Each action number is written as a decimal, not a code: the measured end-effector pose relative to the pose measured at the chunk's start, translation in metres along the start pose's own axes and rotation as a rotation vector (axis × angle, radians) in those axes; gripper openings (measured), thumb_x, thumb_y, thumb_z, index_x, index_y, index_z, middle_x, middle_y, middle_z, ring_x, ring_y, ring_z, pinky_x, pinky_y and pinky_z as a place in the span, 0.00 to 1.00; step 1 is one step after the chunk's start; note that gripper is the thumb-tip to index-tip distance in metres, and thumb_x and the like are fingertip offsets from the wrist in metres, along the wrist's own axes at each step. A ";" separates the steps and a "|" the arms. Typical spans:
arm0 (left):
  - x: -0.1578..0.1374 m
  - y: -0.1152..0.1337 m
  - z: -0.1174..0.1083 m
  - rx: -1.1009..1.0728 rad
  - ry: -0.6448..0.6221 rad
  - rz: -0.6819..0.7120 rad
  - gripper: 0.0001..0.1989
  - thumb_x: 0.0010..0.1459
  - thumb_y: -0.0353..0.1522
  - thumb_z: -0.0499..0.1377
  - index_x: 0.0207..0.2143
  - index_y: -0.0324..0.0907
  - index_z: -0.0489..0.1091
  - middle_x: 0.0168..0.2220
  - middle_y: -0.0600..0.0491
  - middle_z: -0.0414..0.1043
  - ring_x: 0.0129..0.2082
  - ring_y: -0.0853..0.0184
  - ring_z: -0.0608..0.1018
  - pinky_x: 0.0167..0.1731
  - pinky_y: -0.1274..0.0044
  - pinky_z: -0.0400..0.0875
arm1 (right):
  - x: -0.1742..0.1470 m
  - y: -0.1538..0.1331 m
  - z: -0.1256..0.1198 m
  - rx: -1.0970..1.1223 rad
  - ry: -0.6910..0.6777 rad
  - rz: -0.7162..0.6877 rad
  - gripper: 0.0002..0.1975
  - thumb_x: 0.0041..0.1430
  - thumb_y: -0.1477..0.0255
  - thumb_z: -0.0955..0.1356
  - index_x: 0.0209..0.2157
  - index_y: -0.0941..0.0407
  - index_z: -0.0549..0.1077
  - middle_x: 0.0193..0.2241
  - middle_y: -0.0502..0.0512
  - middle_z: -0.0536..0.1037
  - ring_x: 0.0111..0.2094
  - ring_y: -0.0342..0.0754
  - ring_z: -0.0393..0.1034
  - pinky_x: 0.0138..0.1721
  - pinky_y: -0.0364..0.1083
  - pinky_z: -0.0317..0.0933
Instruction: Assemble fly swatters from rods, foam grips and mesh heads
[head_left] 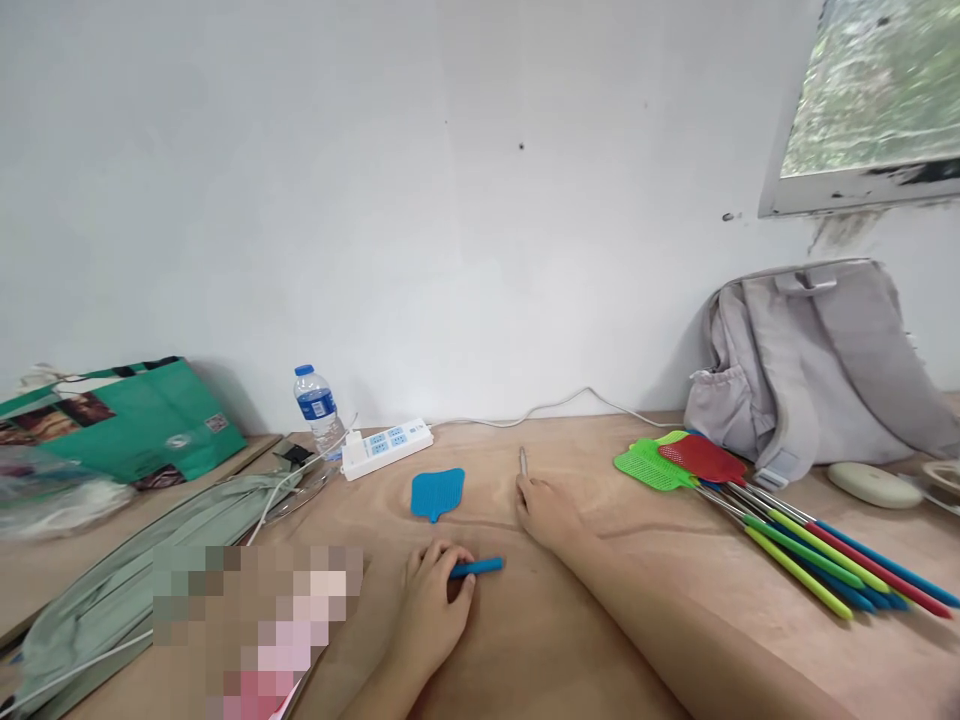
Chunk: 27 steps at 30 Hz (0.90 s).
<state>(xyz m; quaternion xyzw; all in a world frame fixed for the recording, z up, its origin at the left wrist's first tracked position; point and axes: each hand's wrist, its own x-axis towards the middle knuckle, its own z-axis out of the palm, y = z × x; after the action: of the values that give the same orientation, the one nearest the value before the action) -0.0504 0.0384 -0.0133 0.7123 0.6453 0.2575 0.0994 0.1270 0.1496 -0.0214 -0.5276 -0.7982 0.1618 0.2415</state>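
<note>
My left hand [431, 605] rests on the wooden table [570, 640] with its fingers closed around a short blue handle piece [478, 567] that sticks out to the right. My right hand [547, 510] lies farther back and grips a thin metal rod [523, 461] that points away from me. A loose blue fly-swatter head [437, 493] lies flat on the table between and behind the two hands, apart from both.
A pile of assembled fly swatters [780, 525] in green, red, blue and yellow lies at the right, before a grey backpack [817, 365]. A white power strip [387, 446] and a water bottle [317, 405] stand at the back. A green bag [127, 420] is at far left.
</note>
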 end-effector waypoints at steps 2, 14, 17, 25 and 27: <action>0.000 0.000 0.001 -0.047 0.011 -0.003 0.08 0.50 0.30 0.50 0.31 0.44 0.68 0.36 0.51 0.69 0.39 0.60 0.67 0.40 0.68 0.60 | 0.002 0.004 -0.002 0.046 -0.011 -0.018 0.09 0.54 0.76 0.58 0.35 0.58 0.66 0.32 0.58 0.72 0.35 0.49 0.65 0.35 0.46 0.54; -0.023 0.030 0.004 -0.464 -0.234 0.036 0.13 0.58 0.40 0.45 0.34 0.42 0.64 0.31 0.53 0.67 0.33 0.68 0.69 0.35 0.79 0.62 | -0.104 0.025 -0.026 1.521 0.069 0.336 0.13 0.46 0.67 0.70 0.32 0.56 0.65 0.24 0.49 0.72 0.20 0.37 0.58 0.24 0.39 0.53; -0.026 0.035 0.002 -0.420 -0.304 0.076 0.13 0.58 0.40 0.46 0.33 0.42 0.64 0.31 0.54 0.66 0.32 0.69 0.68 0.33 0.80 0.61 | -0.127 0.016 -0.034 1.571 0.015 0.326 0.11 0.44 0.71 0.72 0.27 0.56 0.65 0.28 0.50 0.73 0.24 0.39 0.63 0.28 0.40 0.57; -0.026 0.036 0.004 -0.368 -0.357 0.137 0.12 0.57 0.38 0.47 0.33 0.43 0.66 0.32 0.54 0.68 0.33 0.69 0.69 0.34 0.80 0.61 | -0.128 0.007 -0.039 1.677 -0.166 0.141 0.07 0.49 0.67 0.67 0.25 0.57 0.68 0.26 0.51 0.71 0.28 0.44 0.67 0.32 0.44 0.59; -0.026 0.036 0.003 -0.382 -0.355 0.155 0.12 0.58 0.38 0.47 0.33 0.43 0.66 0.33 0.53 0.68 0.33 0.69 0.69 0.35 0.80 0.61 | -0.128 0.009 -0.038 1.728 -0.213 0.115 0.13 0.53 0.62 0.63 0.25 0.58 0.70 0.26 0.54 0.71 0.28 0.46 0.68 0.32 0.46 0.59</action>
<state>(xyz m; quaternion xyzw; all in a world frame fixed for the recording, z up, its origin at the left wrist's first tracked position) -0.0185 0.0084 -0.0048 0.7619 0.5009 0.2527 0.3236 0.1968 0.0360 -0.0224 -0.1812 -0.3861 0.7710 0.4728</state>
